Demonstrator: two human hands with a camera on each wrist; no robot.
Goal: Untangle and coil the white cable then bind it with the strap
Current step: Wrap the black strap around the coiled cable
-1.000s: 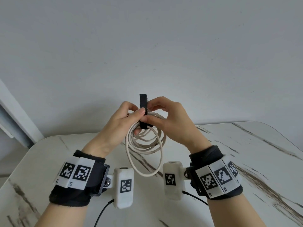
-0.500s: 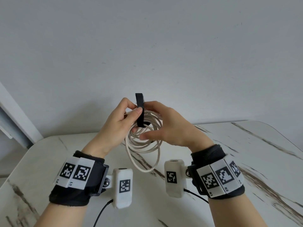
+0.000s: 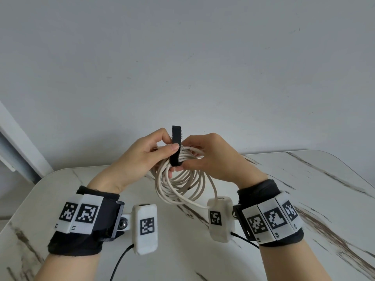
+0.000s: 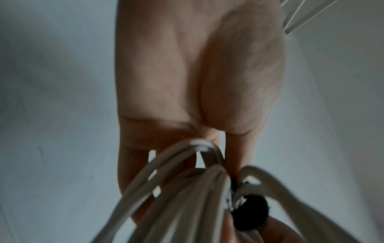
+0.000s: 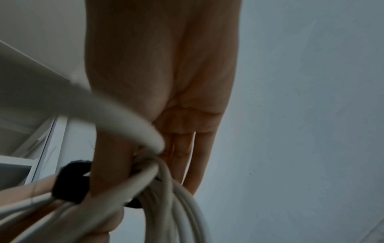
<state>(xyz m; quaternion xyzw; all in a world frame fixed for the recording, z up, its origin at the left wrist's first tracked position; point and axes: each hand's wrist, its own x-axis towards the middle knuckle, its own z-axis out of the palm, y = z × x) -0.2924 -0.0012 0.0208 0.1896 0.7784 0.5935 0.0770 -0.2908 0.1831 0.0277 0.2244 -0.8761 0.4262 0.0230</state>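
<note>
Fingers (image 3: 172,148) of our left hand (image 3: 140,159) pinch the strap (image 3: 176,147) against the coiled cable (image 3: 182,179), held above the surface (image 3: 304,199); our right hand (image 3: 211,159) pinches the bundle, steadying it for binding.

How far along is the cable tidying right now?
Done: the white cable is coiled, held above the table. In hand: left hand and right hand hold the black strap around the bundle. Left: its free end sticks up, unfastened.
</note>
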